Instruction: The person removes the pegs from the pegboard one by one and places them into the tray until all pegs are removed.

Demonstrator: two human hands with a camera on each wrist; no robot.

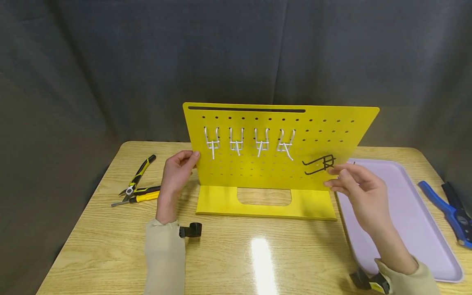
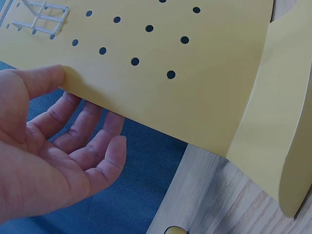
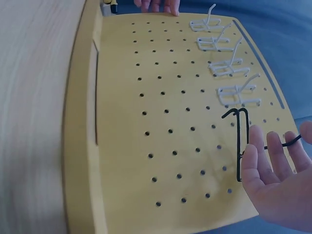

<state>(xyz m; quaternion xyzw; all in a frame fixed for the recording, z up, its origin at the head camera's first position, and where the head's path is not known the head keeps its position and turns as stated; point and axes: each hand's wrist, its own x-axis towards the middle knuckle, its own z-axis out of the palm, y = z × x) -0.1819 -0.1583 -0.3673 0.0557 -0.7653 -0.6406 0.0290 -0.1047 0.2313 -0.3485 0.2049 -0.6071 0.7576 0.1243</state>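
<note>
A yellow pegboard (image 1: 254, 181) stands upright on its bent base. Several white metal hooks (image 1: 236, 143) sit in a row in its upper holes. My left hand (image 1: 176, 171) holds the board's left edge; in the left wrist view its thumb (image 2: 46, 80) lies at the front and its fingers reach behind. At the lower right of the board, my right hand (image 1: 363, 194) pinches a black double-wire hook (image 1: 327, 162). The right wrist view shows that black hook (image 3: 239, 141) tilted before the board, its prong running behind my fingers. Whether it touches the board I cannot tell.
Left of the board lie cutting pliers (image 1: 138, 175) with yellow-black handles and a yellow screwdriver (image 1: 147, 196). A lilac tray (image 1: 398, 213) is on the right, with a blue-and-black hand tool (image 1: 451, 215) beyond it. A dark curtain (image 1: 236, 53) hangs behind the wooden table (image 1: 221, 254).
</note>
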